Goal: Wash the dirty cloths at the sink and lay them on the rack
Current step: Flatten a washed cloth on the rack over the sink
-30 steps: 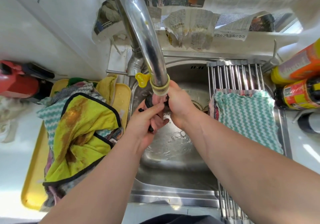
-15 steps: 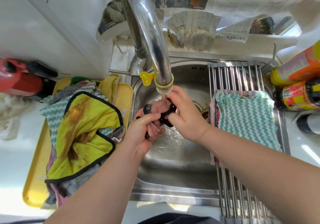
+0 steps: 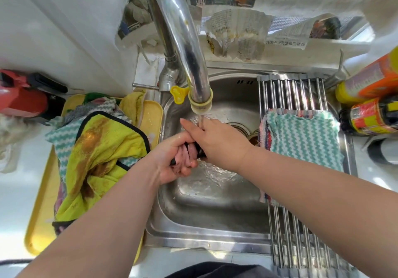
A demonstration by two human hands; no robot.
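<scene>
Under the tap [image 3: 200, 105], the left hand [image 3: 170, 161] curls round the pink cloth [image 3: 185, 156]; the right hand [image 3: 217, 142] covers it, grip hidden. Rubbing could splash dirty water on the striped cloth [image 3: 301, 140] at 3 o'clock.

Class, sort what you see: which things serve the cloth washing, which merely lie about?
Job: pink black-edged cloth in the left hand, steel tap, steel sink, steel rack, teal zigzag cloth, stained yellow cloth, yellow tray.
Lying about: orange bottle, red appliance, newspaper sheets.
</scene>
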